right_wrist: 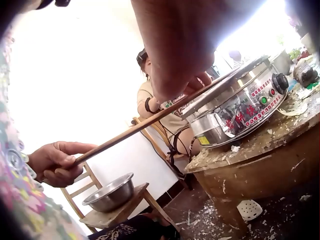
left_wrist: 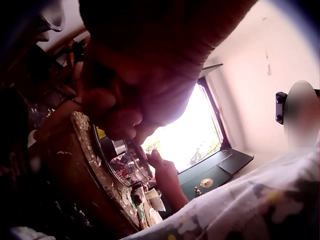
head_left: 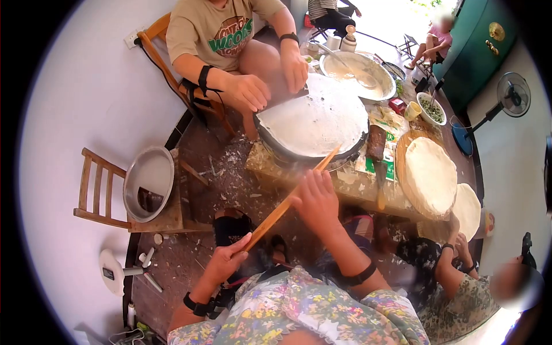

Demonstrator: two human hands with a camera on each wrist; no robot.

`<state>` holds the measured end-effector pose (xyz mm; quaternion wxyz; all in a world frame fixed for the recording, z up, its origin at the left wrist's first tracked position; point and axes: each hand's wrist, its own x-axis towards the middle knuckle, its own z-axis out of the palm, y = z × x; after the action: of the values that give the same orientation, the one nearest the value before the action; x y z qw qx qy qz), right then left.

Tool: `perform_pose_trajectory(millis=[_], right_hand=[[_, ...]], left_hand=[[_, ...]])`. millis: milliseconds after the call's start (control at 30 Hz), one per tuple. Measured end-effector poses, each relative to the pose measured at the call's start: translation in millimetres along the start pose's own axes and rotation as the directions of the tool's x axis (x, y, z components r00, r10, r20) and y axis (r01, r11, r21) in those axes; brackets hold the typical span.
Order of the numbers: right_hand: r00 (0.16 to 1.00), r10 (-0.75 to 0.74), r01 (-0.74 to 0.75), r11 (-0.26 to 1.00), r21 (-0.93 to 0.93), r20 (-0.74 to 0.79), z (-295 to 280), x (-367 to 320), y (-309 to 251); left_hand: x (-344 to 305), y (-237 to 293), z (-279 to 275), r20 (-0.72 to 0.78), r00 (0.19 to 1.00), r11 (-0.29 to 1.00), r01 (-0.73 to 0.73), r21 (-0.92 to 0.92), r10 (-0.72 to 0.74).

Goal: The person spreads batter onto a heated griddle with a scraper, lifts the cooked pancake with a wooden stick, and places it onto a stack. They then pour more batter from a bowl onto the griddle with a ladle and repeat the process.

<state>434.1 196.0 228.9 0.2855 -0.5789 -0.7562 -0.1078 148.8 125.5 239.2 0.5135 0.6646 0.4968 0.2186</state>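
A long flat wooden stick (head_left: pixel 275 217) slants up to the near rim of a round electric griddle (right_wrist: pixel 235 112), its tip by the edge of a thin white sheet (head_left: pixel 316 123). My left hand (head_left: pixel 226 263) grips the stick's lower end, thumb along it. Farther up, my right hand (head_left: pixel 317 201) holds the stick with fingers laid over it. Large and dark in the left wrist view, my left hand (left_wrist: pixel 135 85) hides most of the stick. Another person's two hands touch the sheet's far left edge.
Right of the griddle lie a dark block (head_left: pixel 376 142), a spatula (head_left: pixel 380 187) and stacked round flatbreads (head_left: pixel 431 175). Behind stands a batter basin (head_left: pixel 386 86) with a ladle. A metal basin (head_left: pixel 131 183) rests at left; a person sits at lower right.
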Motion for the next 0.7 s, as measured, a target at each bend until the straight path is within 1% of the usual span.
perform_pose_trajectory(millis=[67,167,267,300,367,400,433,467,567,667,700], right_hand=[[1.0,0.005,-0.005,1.0,0.001,0.004,-4.4,-3.1,-4.0],[1.0,0.0,0.0,1.0,0.021,0.012,0.5,-2.3,-4.8],[0.998,-0.021,0.016,0.996,0.086,0.059,18.0,4.4,-3.1],[0.996,-0.029,0.019,0.993,0.115,0.084,23.4,5.7,-3.9],[0.997,-0.065,0.058,0.987,0.147,0.044,29.0,7.1,-10.3],[0.997,-0.08,0.075,0.984,0.163,0.023,31.6,7.4,-13.9],[0.995,-0.083,0.069,0.977,0.203,0.062,34.0,8.9,-15.0],[0.993,-0.093,0.077,0.977,0.2,0.07,37.7,11.5,-15.7],[0.989,-0.131,0.113,0.971,0.213,0.074,50.3,21.1,-16.1],[0.985,-0.166,0.151,0.958,0.243,0.042,62.6,35.3,-17.5],[0.985,-0.172,0.159,0.958,0.24,0.033,67.1,40.2,-18.5]], left_hand=[[-10.4,5.7,4.8,0.007,0.995,0.994,0.1,-0.038,-0.1],[-12.4,7.4,10.7,-0.057,0.997,0.998,0.053,-0.017,-0.054],[-15.5,12.0,11.8,-0.136,0.989,0.986,0.082,0.146,-0.062],[-18.0,13.7,11.3,-0.164,0.986,0.979,0.06,0.197,-0.028],[-24.6,17.2,10.1,-0.213,0.976,0.955,0.027,0.296,0.038],[-26.2,17.8,10.1,-0.228,0.973,0.961,0.045,0.274,0.019],[-27.9,18.0,10.5,-0.241,0.97,0.966,0.061,0.251,0.001],[-27.9,18.7,10.8,-0.254,0.967,0.971,0.074,0.227,-0.014],[-22.1,25.0,9.2,-0.311,0.95,0.972,0.064,0.226,0.01],[-19.0,15.6,9.2,-0.347,0.935,0.973,0.015,0.231,0.068],[-18.2,12.6,7.7,-0.345,0.939,0.985,0.056,0.163,0.003]])
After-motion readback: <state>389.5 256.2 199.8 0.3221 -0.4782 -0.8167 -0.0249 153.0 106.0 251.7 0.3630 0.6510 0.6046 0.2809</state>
